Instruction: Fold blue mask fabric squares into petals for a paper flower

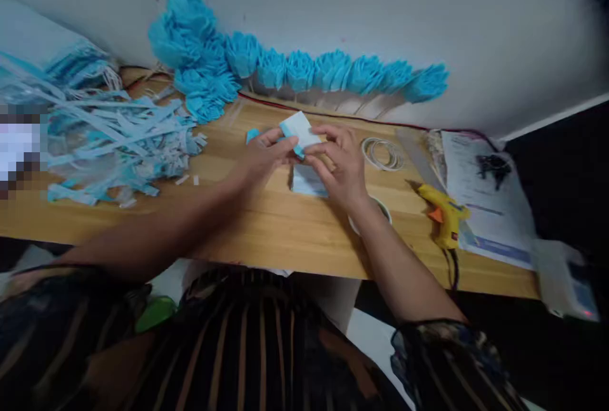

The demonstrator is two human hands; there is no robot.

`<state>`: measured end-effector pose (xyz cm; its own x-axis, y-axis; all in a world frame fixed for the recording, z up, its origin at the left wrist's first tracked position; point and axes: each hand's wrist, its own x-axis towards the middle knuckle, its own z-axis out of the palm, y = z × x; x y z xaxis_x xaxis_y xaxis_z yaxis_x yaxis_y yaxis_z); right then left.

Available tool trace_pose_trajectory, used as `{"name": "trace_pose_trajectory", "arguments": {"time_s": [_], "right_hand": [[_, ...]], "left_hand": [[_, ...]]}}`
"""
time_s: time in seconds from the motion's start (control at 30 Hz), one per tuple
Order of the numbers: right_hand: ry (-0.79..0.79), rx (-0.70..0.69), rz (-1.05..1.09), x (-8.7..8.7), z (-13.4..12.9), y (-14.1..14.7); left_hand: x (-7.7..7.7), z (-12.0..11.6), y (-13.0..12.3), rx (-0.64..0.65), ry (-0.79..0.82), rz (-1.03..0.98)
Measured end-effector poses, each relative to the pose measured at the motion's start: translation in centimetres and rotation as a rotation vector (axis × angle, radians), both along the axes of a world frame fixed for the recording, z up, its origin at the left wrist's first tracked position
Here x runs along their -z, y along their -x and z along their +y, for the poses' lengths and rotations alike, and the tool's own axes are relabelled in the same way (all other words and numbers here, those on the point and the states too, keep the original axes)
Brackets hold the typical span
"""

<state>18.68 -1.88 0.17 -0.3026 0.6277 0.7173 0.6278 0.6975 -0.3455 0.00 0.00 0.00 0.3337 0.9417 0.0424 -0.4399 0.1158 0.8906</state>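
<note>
Above the middle of the table, my left hand (269,151) pinches a small white-and-blue square piece (301,129), which looks like folded paper or thin cloth. Its thumb lies across the near face. From the other side, my right hand (342,163) closes its fingertips on the piece's right and lower edge. Bright blue material shows along the left and bottom of the square. Below the hands lies a pale blue stack of sheets (309,181), partly covered by my right hand. A small blue scrap (252,136) sits just behind my left fingers.
Blue ruffled flowers (299,70) on thin stems line the wall. Cut strips (118,132) heap at left. At right are a white coil (382,155), a yellow glue gun (442,211), a printed sheet (490,208) and a ring-shaped roll (385,209) partly behind my right wrist.
</note>
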Motion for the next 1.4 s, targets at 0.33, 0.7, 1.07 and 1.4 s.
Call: {"name": "trace_pose_trajectory", "arguments": {"time_s": [0.33, 0.7, 1.07, 1.4], "right_hand": [[0.096, 0.015, 0.115, 0.1, -0.2, 0.1], [0.509, 0.003, 0.497, 0.1, -0.2, 0.8], [0.545, 0.024, 0.574, 0.4, -0.1, 0.9], [0.599, -0.047, 0.612, 0.6, -0.1, 0.9]], "left_hand": [[0.5, -0.2, 0.2, -0.067, -0.065, 0.158], [-0.1, -0.6, 0.1, -0.064, -0.145, 0.280], [0.1, -0.4, 0.1, -0.033, -0.140, 0.325], [-0.1, -0.3, 0.1, -0.086, -0.140, 0.329]]}}
